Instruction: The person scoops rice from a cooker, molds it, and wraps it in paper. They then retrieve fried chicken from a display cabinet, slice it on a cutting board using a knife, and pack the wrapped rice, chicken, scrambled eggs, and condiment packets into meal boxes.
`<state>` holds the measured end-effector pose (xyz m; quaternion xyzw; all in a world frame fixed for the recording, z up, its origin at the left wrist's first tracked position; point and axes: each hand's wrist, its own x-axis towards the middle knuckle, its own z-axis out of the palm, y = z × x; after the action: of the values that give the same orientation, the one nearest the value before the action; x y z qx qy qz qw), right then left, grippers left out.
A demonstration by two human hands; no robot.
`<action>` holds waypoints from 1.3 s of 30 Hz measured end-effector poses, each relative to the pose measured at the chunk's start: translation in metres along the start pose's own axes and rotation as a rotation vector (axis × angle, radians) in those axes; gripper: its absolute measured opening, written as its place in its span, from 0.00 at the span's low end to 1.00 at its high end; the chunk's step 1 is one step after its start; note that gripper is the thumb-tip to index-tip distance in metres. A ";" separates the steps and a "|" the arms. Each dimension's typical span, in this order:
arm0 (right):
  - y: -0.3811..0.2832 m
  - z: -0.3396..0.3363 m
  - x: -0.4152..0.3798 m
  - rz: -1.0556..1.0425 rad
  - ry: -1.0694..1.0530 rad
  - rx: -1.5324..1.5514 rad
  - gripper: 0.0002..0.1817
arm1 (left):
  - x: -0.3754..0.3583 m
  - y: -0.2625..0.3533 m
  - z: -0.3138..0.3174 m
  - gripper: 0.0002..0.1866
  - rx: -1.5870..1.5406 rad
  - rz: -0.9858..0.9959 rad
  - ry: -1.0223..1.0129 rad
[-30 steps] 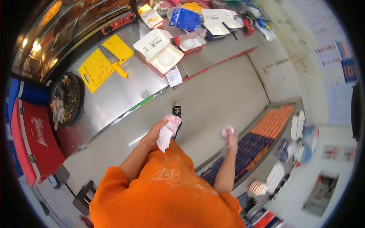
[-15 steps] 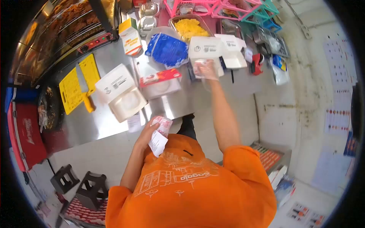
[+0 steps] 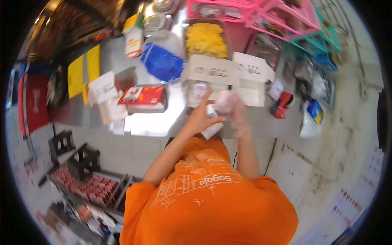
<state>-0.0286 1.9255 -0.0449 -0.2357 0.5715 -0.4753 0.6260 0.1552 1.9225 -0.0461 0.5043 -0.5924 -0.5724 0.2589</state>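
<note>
Over the table's front edge, my left hand (image 3: 200,119) is closed on a white paper slip (image 3: 212,130) with dark print. Just to its right, my right hand (image 3: 238,116), in a clear plastic glove and blurred, grips a pink-and-white wrapped packet (image 3: 227,101). Beyond them stands an open white carton (image 3: 212,69) with its printed lid raised. A similar wrapped packet (image 3: 199,90) lies inside its left part. Another open carton (image 3: 250,94) is beside it on the right.
A tray of yellow food (image 3: 206,38) sits behind the cartons. Left are a blue plastic pack (image 3: 162,63), a red-topped box (image 3: 143,96), another open carton (image 3: 107,96) and a yellow cutting board (image 3: 93,63). Right are a red tape dispenser (image 3: 281,105) and pink baskets (image 3: 281,18).
My left hand has moved right and forward, to the cartons. My right hand has come back out of the carton. The wrapped packet from my left hand is now at my right.
</note>
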 end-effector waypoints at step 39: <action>0.082 0.017 0.050 -0.748 -0.411 -1.017 0.09 | -0.021 -0.153 -0.012 0.22 0.567 -0.506 0.411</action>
<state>0.0086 1.9137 -0.1343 -0.7701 0.4734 -0.2770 0.3256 0.2198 1.9613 -0.1816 0.7885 -0.5199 -0.3203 0.0741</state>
